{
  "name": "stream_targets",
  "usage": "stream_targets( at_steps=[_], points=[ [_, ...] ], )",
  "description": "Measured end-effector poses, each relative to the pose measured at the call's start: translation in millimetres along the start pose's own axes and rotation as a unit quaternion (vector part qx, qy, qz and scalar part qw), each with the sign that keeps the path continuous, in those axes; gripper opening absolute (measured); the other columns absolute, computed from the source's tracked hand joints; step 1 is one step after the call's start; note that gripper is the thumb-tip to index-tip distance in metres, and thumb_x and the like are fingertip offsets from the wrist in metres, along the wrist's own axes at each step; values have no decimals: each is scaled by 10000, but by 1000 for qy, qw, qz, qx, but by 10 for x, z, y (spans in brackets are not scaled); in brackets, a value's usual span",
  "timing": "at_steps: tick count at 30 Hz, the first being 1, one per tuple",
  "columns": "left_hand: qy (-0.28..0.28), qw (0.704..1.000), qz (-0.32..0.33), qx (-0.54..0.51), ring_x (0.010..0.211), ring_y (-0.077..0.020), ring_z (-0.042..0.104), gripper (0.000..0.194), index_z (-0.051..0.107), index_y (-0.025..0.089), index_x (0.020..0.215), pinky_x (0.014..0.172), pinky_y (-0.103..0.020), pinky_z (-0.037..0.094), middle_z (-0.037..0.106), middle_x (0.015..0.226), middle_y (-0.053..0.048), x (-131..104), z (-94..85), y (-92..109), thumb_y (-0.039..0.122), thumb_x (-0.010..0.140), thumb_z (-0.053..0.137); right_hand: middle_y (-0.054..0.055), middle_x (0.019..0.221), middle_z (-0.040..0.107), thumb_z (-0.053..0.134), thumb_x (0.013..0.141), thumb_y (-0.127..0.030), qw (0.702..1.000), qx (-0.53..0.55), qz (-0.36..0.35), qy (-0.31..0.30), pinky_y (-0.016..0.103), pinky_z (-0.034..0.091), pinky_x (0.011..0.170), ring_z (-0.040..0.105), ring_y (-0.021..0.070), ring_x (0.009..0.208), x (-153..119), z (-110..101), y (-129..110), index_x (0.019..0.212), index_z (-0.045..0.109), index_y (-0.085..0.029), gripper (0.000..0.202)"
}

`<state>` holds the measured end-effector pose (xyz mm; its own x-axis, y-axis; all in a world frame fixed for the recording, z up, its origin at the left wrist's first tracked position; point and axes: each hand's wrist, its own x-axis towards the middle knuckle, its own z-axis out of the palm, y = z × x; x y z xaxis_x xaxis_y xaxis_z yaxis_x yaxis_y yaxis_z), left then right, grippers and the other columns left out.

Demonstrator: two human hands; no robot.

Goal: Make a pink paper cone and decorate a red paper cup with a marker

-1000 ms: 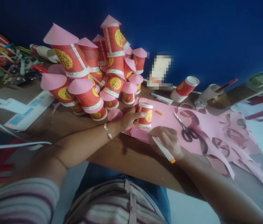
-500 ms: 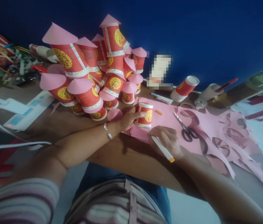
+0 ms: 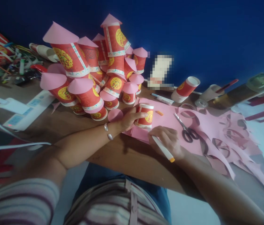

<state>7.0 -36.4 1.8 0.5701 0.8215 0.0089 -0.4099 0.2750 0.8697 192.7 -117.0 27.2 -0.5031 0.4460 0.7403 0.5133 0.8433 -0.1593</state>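
Observation:
My left hand (image 3: 130,119) is wrapped round a red paper cup (image 3: 144,122) with a yellow emblem and white bands, held over pink paper (image 3: 168,125). In my right hand (image 3: 166,139) is a white marker (image 3: 162,149) with an orange end pointing toward me. Its tip, hidden by the fingers, is close to the lower edge of the cup. A loose orange cap (image 3: 159,113) lies on the paper just right of the cup. Beyond it rest scissors (image 3: 186,129) with dark handles, blades apart.
Stacked red cups with pink cone tops (image 3: 82,90) rise at the back left. A power strip (image 3: 28,112) with white cables lies left. Pink paper scraps (image 3: 230,140) spread right. Behind stand another red cup (image 3: 188,87), a cup with a red pen (image 3: 213,92) and a blue-capped pen (image 3: 162,98).
Almost nothing differs. My left hand keeps its grip on the cup, and my right hand still has the marker at the cup's lower edge.

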Motion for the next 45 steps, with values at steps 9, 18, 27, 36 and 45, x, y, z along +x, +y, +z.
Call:
stream_targets(
  at_steps=[9, 18, 27, 36, 45],
  points=[
    [12, 1000, -2, -13, 752, -154, 650, 362, 648, 146, 1020, 688, -277, 539, 694, 857, -34, -11, 7, 11, 355, 771, 808, 17, 772, 707, 635, 950, -76, 1000, 5, 0, -7, 236, 511, 563, 657, 125, 615, 15, -2, -21, 1004, 568, -200, 152],
    [27, 1000, -11, -10, 806, -171, 672, 417, 633, 165, 1058, 742, -304, 559, 709, 913, -43, 1, -1, 8, 356, 735, 816, 21, 772, 707, 634, 944, -71, 1000, 7, -5, -12, 247, 520, 569, 671, 137, 632, 11, -3, -19, 1011, 580, -190, 147],
    [24, 1000, -3, -3, 777, -163, 658, 390, 642, 152, 1037, 707, -290, 548, 700, 874, -36, -11, 20, 17, 350, 745, 807, 13, 773, 717, 625, 946, -70, 1000, -1, -5, -15, 245, 528, 579, 693, 135, 645, 0, 7, -12, 1020, 569, -200, 160],
    [20, 1000, -11, 0, 806, -162, 667, 413, 659, 140, 1063, 730, -284, 554, 704, 901, -44, -8, 9, 19, 354, 751, 821, 9, 781, 714, 615, 958, -80, 1000, 1, -3, -23, 241, 532, 585, 689, 129, 648, 7, 1, -14, 1027, 568, -202, 148],
    [21, 1000, -12, 5, 819, -188, 683, 398, 662, 164, 1098, 722, -303, 561, 733, 928, -61, -12, 1, 5, 352, 773, 794, 15, 783, 713, 631, 939, -57, 1000, 6, -5, -26, 242, 533, 580, 691, 135, 648, 19, -10, -19, 1013, 584, -191, 160]
  ],
)
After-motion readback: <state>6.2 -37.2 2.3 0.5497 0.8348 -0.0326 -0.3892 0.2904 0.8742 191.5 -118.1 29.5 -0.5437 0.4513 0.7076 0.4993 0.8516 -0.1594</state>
